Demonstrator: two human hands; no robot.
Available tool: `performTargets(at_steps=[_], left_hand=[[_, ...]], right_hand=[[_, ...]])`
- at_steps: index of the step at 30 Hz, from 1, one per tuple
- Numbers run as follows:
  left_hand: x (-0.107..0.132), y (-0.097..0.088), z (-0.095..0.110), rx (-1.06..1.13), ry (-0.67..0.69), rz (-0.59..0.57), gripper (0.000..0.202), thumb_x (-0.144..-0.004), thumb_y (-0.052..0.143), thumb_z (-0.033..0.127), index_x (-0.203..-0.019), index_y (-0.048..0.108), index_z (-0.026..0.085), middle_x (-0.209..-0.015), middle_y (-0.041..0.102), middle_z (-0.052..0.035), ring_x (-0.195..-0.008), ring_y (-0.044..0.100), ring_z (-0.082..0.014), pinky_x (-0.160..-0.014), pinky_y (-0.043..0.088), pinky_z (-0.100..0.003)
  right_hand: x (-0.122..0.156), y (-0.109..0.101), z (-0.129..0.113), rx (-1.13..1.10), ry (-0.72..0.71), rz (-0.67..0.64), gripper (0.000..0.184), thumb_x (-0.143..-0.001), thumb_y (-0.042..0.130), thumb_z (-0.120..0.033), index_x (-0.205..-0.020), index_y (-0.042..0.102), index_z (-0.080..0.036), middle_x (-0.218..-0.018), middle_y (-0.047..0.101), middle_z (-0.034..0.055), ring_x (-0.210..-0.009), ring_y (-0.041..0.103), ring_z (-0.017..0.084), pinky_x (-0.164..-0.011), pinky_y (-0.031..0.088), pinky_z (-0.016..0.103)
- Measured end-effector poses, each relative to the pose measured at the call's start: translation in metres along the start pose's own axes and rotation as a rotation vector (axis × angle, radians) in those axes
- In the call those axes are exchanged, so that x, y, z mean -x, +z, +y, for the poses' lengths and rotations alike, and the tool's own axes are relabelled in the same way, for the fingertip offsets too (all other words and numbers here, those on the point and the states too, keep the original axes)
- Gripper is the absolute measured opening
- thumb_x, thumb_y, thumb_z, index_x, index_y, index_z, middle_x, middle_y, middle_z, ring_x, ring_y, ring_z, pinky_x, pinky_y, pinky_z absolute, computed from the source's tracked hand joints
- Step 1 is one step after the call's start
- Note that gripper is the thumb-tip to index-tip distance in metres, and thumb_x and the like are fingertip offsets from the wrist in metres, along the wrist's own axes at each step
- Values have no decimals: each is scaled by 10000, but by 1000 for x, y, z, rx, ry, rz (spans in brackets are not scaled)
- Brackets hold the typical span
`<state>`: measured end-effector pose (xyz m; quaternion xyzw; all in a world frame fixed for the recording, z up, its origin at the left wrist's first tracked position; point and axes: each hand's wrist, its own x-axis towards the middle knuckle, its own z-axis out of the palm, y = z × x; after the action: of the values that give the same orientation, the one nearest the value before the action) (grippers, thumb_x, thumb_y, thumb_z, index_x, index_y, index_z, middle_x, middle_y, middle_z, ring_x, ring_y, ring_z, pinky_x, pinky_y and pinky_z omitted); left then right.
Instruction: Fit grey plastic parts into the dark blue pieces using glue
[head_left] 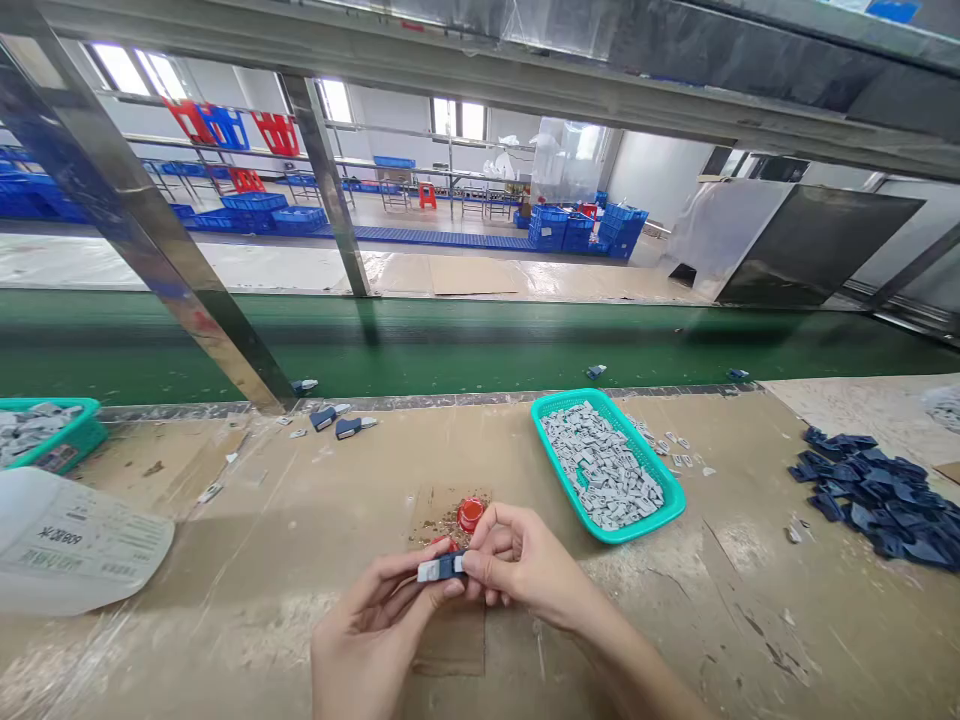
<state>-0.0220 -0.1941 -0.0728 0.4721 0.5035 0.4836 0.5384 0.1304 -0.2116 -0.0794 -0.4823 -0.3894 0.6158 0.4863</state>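
Between my two hands is a small dark blue plastic part with light grey pieces (442, 567). My left hand (382, 612) pinches it between thumb and fingers from the left. From the right, the closed fingers of my right hand (514, 560) grip a small light grey piece (459, 563) at the part's right end; whether it is seated there I cannot tell. Just beyond my hands a round red cap (470, 514) sits on a stained cardboard piece (450, 655). A second red thing behind my fingers is mostly hidden.
A teal basket (541, 440) of small grey pieces stands right of centre, with a pile of dark blue parts (881, 495) farther right. At left are a white jug (75, 545) and another teal basket (86, 432). A green conveyor belt (465, 350) runs behind, past a metal post (169, 260).
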Motion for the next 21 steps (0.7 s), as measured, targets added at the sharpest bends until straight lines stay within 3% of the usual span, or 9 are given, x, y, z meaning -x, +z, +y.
performTargets(at_steps=[5,8,10,11,13,15,16,18,21], left_hand=[[0,2,-1,-18,-28,-34,290,-538,811,329,-759,694,181,-885,736,-69,-870,687,-298,-824,579,-381],[-4,4,-3,30,-55,-106,386,-596,782,352,-931,684,185,-1000,717,-79,-975,655,-298,-850,565,-375],[-9,1,-5,16,-48,-180,469,-631,762,383,-1045,654,191,-1077,694,-85,-1043,625,-291,-885,543,-367],[-13,-1,-4,-12,-34,-208,495,-645,752,399,-1083,639,197,-1111,681,-84,-1082,604,-284,-919,518,-361],[-26,-9,-2,-98,18,-231,524,-680,723,429,-1145,612,215,-1163,658,-73,-1165,548,-261,-1007,435,-352],[-47,-17,2,-183,82,-221,539,-730,672,453,-1214,568,241,-1209,633,-55,-1228,490,-237,-1073,341,-357],[-60,-20,5,-223,111,-217,539,-754,644,459,-1241,546,250,-1229,620,-51,-1245,471,-232,-1088,313,-366],[-90,-18,11,-306,188,-207,511,-806,576,453,-1269,515,246,-1256,597,-64,-1253,460,-236,-1092,300,-391],[-130,0,18,-552,416,-271,452,-903,396,335,-1325,441,177,-1272,564,-138,-1205,501,-262,-1045,356,-447]], right_hand=[[2,5,5,9,-1,-19,420,-718,727,-501,-879,481,-200,-572,577,-55,-543,574,127,-474,374,179],[4,2,-1,47,-46,-27,323,-778,682,-453,-891,517,-200,-634,605,-37,-587,597,138,-522,414,200],[6,-11,-11,169,-113,15,234,-839,613,-417,-898,561,-196,-721,652,-2,-660,624,159,-579,447,229],[7,-22,-17,267,-159,94,200,-865,577,-392,-908,583,-196,-775,668,14,-712,633,170,-618,458,245],[9,-51,-26,537,-231,382,168,-896,519,-328,-939,619,-201,-880,677,37,-815,629,192,-692,456,277],[10,-83,-29,893,-180,710,172,-889,508,-262,-978,647,-210,-956,670,55,-900,597,222,-738,432,308],[10,-98,-27,1056,-108,810,179,-869,530,-239,-989,660,-212,-964,668,65,-932,577,243,-755,418,322],[8,-119,-20,1227,7,888,166,-819,588,-231,-944,693,-202,-907,673,89,-914,558,282,-749,400,347],[9,-131,-2,1251,30,872,105,-758,647,-265,-760,720,-190,-742,668,124,-793,550,327,-660,382,377]])
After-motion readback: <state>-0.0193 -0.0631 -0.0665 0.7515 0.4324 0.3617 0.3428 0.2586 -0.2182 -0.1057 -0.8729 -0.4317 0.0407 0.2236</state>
